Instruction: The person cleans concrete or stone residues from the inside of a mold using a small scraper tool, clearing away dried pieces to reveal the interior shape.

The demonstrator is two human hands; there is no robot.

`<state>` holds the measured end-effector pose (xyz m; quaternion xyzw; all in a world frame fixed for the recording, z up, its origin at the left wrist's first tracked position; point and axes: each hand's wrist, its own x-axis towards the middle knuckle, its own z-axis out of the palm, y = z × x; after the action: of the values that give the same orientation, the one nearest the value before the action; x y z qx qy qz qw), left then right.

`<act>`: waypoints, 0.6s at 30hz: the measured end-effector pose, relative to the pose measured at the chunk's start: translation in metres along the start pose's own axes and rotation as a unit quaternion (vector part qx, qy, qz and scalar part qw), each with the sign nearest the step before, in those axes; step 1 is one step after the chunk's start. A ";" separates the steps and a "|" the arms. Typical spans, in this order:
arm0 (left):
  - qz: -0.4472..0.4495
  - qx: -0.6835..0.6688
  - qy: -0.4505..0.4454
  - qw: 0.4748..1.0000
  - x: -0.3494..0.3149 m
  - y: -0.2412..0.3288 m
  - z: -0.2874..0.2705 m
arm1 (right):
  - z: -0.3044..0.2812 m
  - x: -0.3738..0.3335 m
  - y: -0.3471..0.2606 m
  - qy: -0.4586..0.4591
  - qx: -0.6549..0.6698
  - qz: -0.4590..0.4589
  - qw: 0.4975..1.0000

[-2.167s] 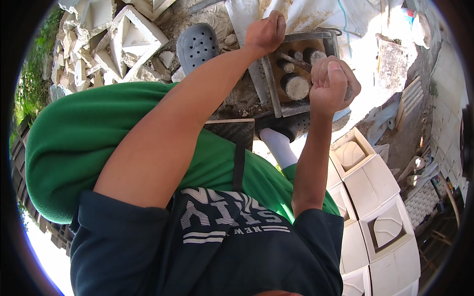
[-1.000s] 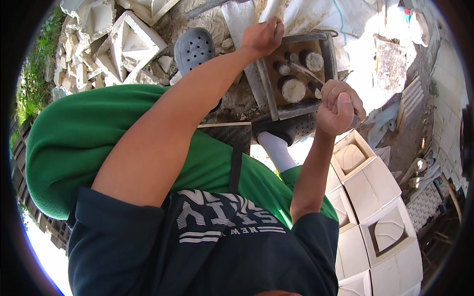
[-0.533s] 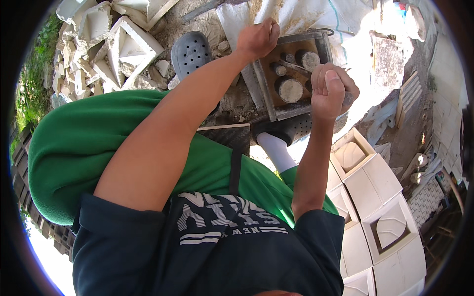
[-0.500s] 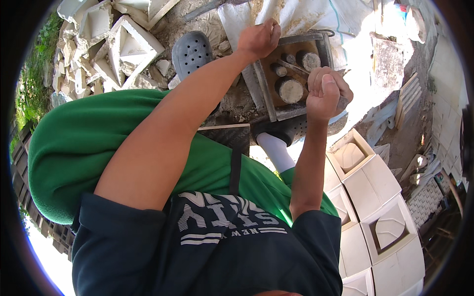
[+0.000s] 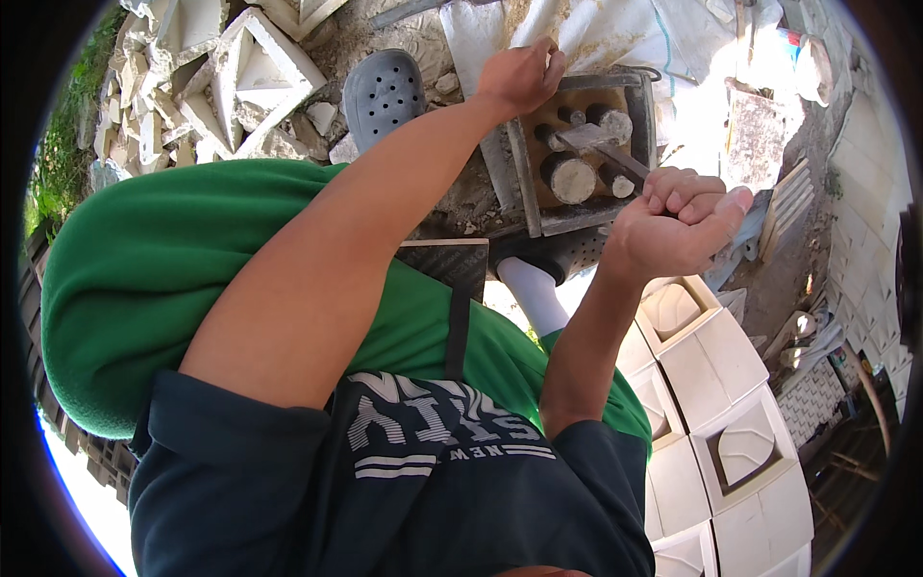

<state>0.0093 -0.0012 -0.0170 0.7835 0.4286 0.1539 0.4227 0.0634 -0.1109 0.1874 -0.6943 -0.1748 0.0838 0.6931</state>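
My left hand (image 5: 524, 77) is curled closed at the upper left corner of a shallow grey box frame (image 5: 529, 188), its fingertips partly hidden. Inside the box stand several round posts with pale, dusty tops, the largest a post (image 5: 573, 180) near the middle, on a brown floor. My right hand (image 5: 678, 219) is closed at the box's lower right, palm side turned up, thumb pointing right. From its fist a flat-bladed tool (image 5: 615, 157) reaches left over the box, its shaft dark and its wide end pale, held above the posts.
A grey clog (image 5: 385, 101) is left of the box; a dark clog (image 5: 548, 252) is below it. Broken white blocks (image 5: 260, 82) pile up at far left. Cream hollow blocks (image 5: 716, 361) stand in rows at right. White sacking (image 5: 625, 34) lies beyond the box.
My right hand has turned over and moved down and right. The tool's wide end now shows flat over the posts. My left hand stays at the box corner.
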 end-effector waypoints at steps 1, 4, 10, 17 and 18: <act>0.002 0.001 0.001 1.000 0.001 0.000 0.000 | 0.004 0.004 -0.011 0.010 0.058 -0.015 0.998; 0.010 -0.014 0.043 0.999 0.002 -0.004 0.001 | 0.008 0.016 -0.016 0.009 0.131 -0.009 0.991; 0.001 -0.006 0.031 1.000 -0.001 -0.002 0.003 | 0.028 0.031 0.023 0.000 0.061 0.010 0.998; -0.002 -0.001 0.035 0.999 0.001 -0.001 0.000 | 0.032 0.023 0.045 -0.094 -0.017 0.040 0.995; 0.000 -0.001 0.033 0.999 -0.001 0.001 0.002 | 0.027 0.018 0.064 -0.118 -0.035 0.019 0.992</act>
<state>0.0106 -0.0035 -0.0174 0.7774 0.4426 0.1803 0.4090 0.0783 -0.0775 0.1253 -0.7066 -0.2447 0.1720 0.6413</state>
